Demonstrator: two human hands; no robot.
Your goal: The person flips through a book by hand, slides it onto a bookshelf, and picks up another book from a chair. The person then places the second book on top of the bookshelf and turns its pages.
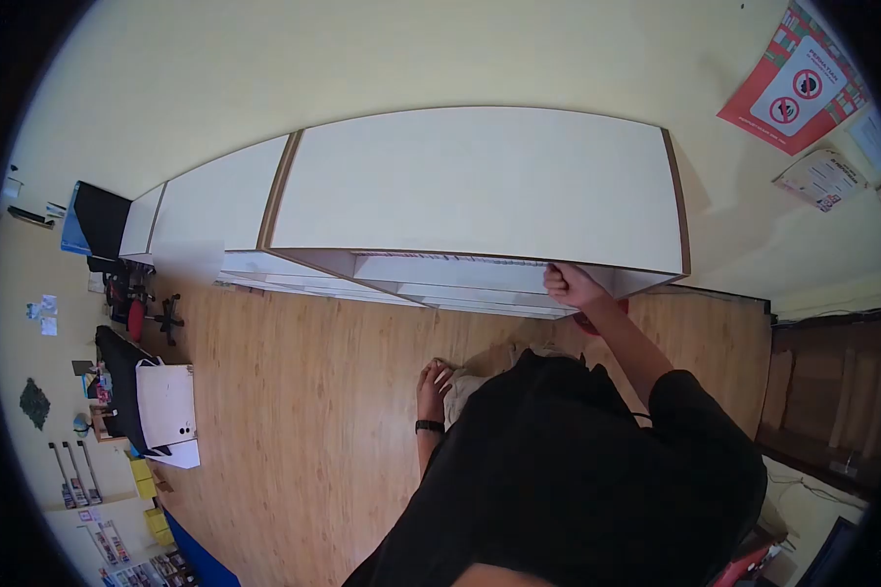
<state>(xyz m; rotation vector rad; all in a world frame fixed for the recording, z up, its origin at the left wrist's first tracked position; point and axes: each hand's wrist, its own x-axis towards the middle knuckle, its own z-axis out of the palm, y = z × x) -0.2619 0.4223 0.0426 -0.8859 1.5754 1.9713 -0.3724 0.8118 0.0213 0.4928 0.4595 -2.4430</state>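
Observation:
My right hand [570, 285] is closed in a fist at the front edge of a long white shelf unit [480, 186], near its right end. The fingers curl inward, and whatever they may hold is hidden. Below the top board, a row of thin items [460, 258] shows in the upper compartment, too narrow to identify. My left hand [434, 380] hangs low beside my leg, apart from the shelf, its fingers loose and partly spread. It appears to hold nothing. A dark band [429, 427] circles that wrist.
Wooden flooring [303, 411] spreads to the left. A white desk [166, 406] and an office chair [166, 318] stand at the far left. A red poster [793, 83] hangs on the wall at upper right, above a dark brown wooden piece [822, 391] lower down.

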